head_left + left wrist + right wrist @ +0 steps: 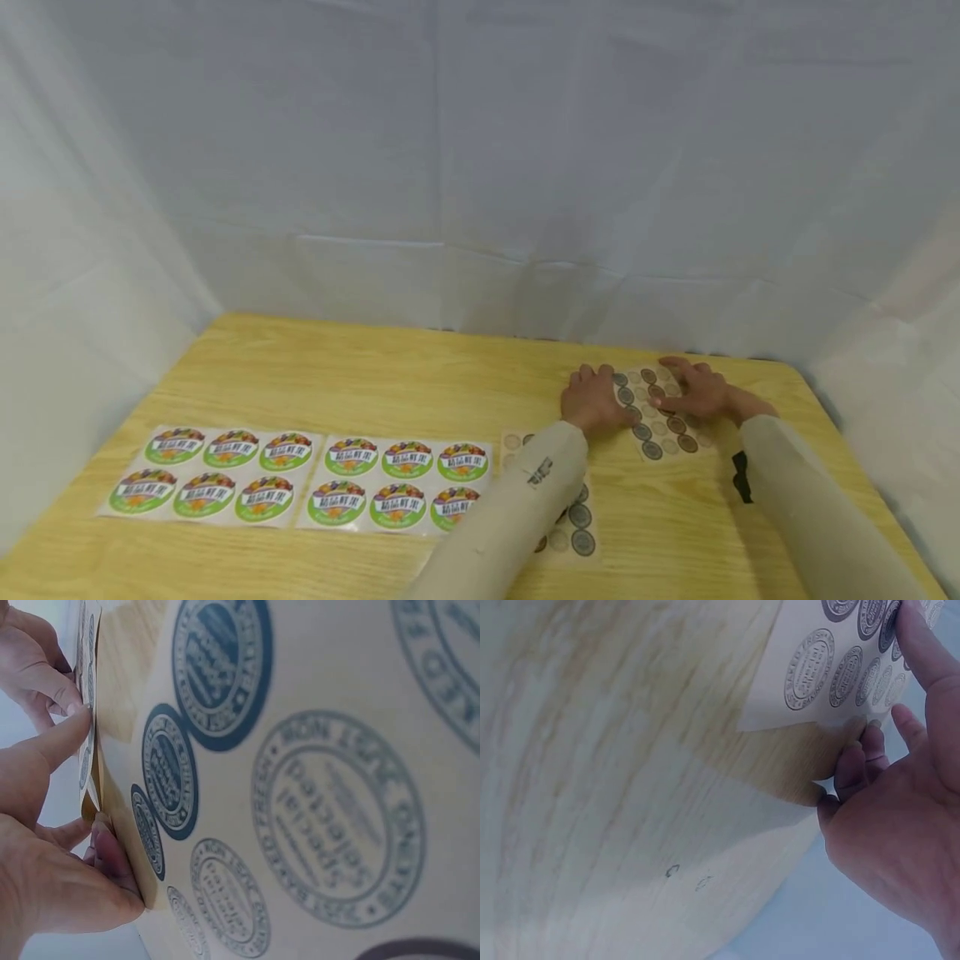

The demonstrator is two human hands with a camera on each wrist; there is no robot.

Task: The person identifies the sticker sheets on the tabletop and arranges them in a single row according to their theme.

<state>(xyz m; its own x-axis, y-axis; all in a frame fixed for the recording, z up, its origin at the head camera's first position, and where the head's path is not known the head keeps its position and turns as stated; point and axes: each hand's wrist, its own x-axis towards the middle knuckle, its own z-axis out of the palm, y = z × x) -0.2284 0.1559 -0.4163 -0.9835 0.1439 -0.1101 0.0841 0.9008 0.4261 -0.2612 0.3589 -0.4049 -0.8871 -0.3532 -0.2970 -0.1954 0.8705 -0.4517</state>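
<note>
A sheet of round stickers [660, 427], with dark and pale circles in rows, is at the table's back right between both hands. My left hand [595, 402] pinches its left side; in the left wrist view the left thumb [64, 741] lies on the sheet and the other fingers are curled low by its edge. My right hand [696, 392] pinches the far right side, its thumb reaching over the printed face. In the right wrist view the sheet [772, 701] casts a shadow on the wood near its edge. The fingertips beneath are partly hidden.
A second sheet of similar round stickers [581, 487] lies under my left forearm, partly covered. Left of it are two sheets of green fruit labels [318, 450] [150, 518], side by side. White cloth [442, 167] hangs behind the wooden table [360, 358].
</note>
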